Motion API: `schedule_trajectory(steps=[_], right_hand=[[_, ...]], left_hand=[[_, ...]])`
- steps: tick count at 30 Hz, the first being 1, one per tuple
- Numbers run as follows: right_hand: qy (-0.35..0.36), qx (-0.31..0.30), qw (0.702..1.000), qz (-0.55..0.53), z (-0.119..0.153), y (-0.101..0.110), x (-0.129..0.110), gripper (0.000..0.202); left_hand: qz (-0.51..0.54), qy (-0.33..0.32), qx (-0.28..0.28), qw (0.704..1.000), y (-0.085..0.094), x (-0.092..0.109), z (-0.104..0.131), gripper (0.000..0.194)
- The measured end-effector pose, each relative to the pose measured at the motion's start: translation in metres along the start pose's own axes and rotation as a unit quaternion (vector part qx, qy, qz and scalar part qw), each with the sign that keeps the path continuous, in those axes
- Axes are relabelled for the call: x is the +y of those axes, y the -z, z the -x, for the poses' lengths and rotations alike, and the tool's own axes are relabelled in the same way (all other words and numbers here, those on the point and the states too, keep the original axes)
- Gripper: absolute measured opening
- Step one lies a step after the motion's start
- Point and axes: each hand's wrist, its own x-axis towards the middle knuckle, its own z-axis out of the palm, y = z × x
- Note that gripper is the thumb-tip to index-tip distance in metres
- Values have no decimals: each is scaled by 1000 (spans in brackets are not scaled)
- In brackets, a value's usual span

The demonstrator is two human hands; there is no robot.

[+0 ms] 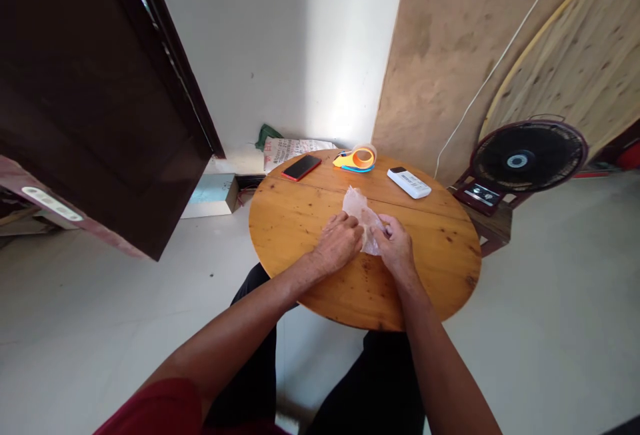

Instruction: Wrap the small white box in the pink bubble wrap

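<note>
A small crumpled piece of translucent white plastic, apparently bubble wrap (356, 203), lies near the middle of the round wooden table (300, 221). My left hand (341, 240) is closed in a loose fist at its left side, fingers curled down onto the plastic. From the right, my right hand (394, 241) pinches the opposite edge between thumb and fingers. Anything folded inside the plastic cannot be made out. Beyond the hands are an orange and blue tape dispenser (345, 162), a red-edged phone (301, 167) and a white box-shaped device with a dark end (410, 183).
A dark fan (525, 158) stands on a low wooden stool (493, 225) right of the table. At left is a dark door (100, 88). A printed sack (295, 148) and a pale box (210, 195) sit by the wall behind the table.
</note>
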Motion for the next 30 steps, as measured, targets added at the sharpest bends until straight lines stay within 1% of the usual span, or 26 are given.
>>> schedule_trajectory(steps=[2, 4, 8, 11, 13, 15, 18, 20, 24, 28, 30], right_hand=[[-15, -10, 996, -84, -1, -6, -1, 46], [-36, -16, 989, -140, -2, -12, -2, 49], [-59, -15, 981, -183, -3, -17, -1, 53], [-59, -22, 977, -202, -2, -14, -3, 53], [-55, -28, 975, -215, 1, -10, -6, 48], [-66, -40, 971, -228, 3, -5, -8, 45], [-90, -70, 958, -263, 4, 1, -10, 49], [-94, -89, 949, -288, 4, 3, -9, 50], [-96, -125, 945, -286, 4, 4, -9, 53], [-71, -166, 949, -258, 6, 3, -14, 57], [-52, -171, 956, -233, 8, 3, -16, 58]], left_hand=[[-1, -2, 4, 1000, -1, -1, 1, 24], [0, -4, 11, 1000, -2, -1, 2, 24], [4, -7, 16, 1000, -5, -4, 3, 23], [14, -8, 15, 1000, -7, -6, 2, 23], [27, -12, 18, 999, -8, -7, 1, 23], [45, -14, 22, 999, -10, -8, 1, 23], [75, 4, 37, 996, -13, -7, 2, 23], [92, 21, 57, 994, -15, -6, 2, 26], [126, 29, 93, 987, -22, -8, 5, 49], [174, 39, 134, 975, -32, -12, 9, 50], [202, 42, 152, 966, -36, -13, 11, 49]])
